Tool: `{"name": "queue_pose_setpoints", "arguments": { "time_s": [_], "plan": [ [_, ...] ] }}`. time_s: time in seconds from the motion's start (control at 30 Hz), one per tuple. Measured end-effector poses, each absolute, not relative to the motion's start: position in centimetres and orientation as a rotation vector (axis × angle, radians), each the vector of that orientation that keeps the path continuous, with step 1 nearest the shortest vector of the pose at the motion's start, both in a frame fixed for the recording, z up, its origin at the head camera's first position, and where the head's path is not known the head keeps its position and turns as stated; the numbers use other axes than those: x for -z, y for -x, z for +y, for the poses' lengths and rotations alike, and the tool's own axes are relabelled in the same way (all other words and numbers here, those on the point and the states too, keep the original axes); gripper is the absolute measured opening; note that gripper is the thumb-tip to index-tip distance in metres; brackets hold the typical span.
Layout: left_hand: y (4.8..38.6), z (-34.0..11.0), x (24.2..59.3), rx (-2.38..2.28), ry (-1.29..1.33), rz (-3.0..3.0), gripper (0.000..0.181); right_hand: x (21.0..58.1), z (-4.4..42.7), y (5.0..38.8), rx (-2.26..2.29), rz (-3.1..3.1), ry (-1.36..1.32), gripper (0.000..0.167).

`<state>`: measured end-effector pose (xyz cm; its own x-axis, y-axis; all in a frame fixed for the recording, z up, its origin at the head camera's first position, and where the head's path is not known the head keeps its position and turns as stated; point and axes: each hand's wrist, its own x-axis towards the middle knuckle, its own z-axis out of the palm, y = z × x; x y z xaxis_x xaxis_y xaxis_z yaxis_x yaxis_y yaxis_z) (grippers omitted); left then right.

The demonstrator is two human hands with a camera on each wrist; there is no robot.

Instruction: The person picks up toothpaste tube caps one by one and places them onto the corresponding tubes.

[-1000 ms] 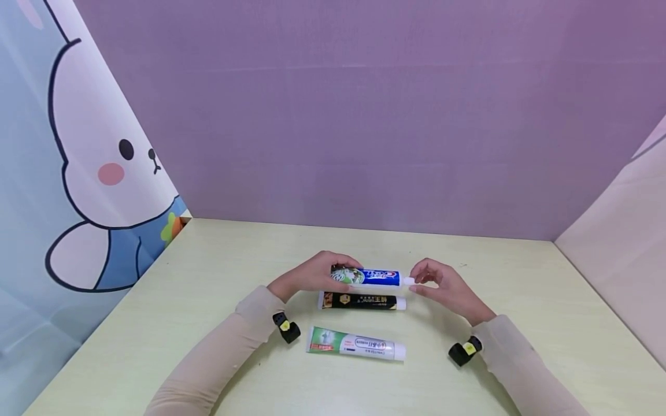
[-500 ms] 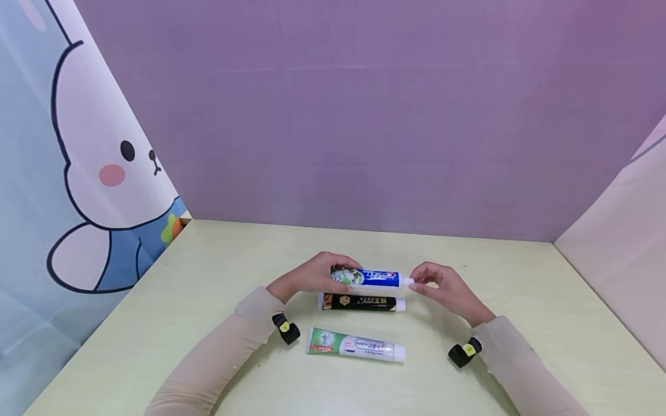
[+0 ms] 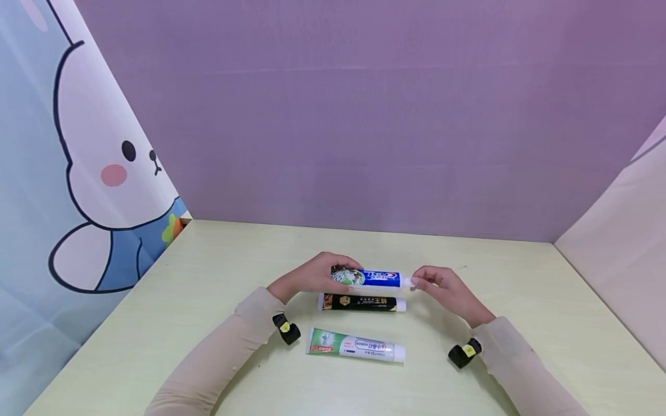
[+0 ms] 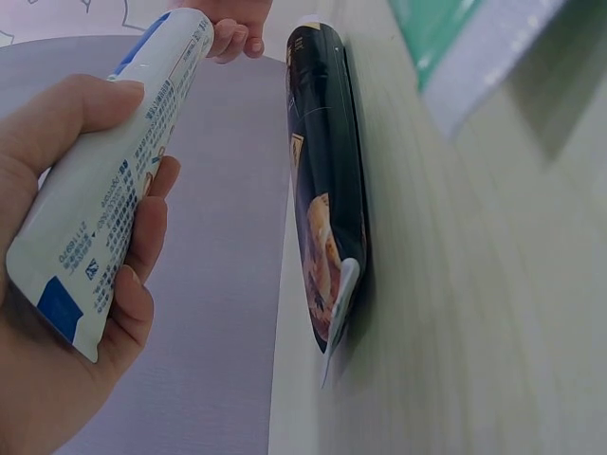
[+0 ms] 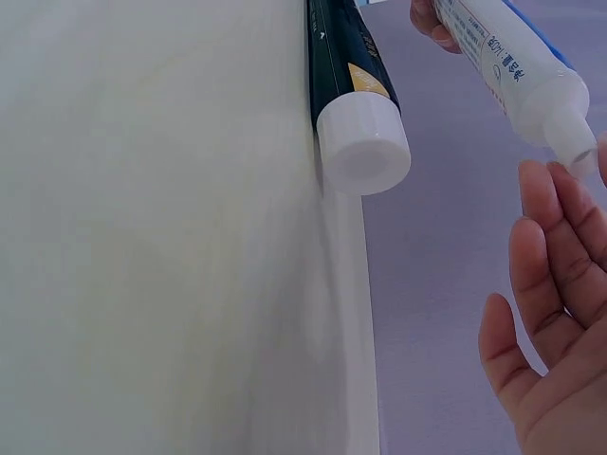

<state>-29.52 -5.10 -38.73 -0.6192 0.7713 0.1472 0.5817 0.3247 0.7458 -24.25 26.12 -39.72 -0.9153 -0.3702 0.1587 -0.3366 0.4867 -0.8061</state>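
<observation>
A blue, white and green toothpaste tube point(image 3: 382, 279) is held off the table in my left hand point(image 3: 314, 274), its narrow white tip point(image 3: 407, 282) pointing right. In the left wrist view, the thumb lies on one face of the toothpaste tube point(image 4: 119, 180) and the fingers curl round the other. My right hand point(image 3: 448, 290) pinches that tip between thumb and fingertips. The right wrist view shows the tip point(image 5: 571, 142) at the index finger, the other fingers of the right hand point(image 5: 564, 313) loosely bent; the thumb is mostly cut off.
Just nearer than the held tube lies a black toothpaste tube point(image 3: 359, 302) with a white cap. A green and white toothpaste tube point(image 3: 355, 345) lies closer on the pale table point(image 3: 234, 370). Behind stands a purple partition point(image 3: 364, 127).
My right thumb and fingers have shifted slightly and now cover the end of the tip. The left hand and the tube have stayed nearly still.
</observation>
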Motion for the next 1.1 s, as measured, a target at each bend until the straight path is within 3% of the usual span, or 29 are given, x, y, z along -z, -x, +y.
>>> {"name": "queue_pose_setpoints", "arguments": {
  "time_s": [0.53,0.73,1.1],
  "plan": [
    [29.44,-5.12,38.70,-1.160,-1.228,2.350,0.043,39.47,26.08,24.05,1.433,2.609,0.515,0.036],
    [29.39,-5.28,38.76,-1.165,-1.217,2.354,0.042,39.45,26.11,23.76,1.467,2.653,0.549,0.016],
    [29.40,-5.35,38.60,-1.160,-1.248,2.359,0.043,39.38,25.72,23.65,1.460,2.737,0.700,0.021]
  ]
}}
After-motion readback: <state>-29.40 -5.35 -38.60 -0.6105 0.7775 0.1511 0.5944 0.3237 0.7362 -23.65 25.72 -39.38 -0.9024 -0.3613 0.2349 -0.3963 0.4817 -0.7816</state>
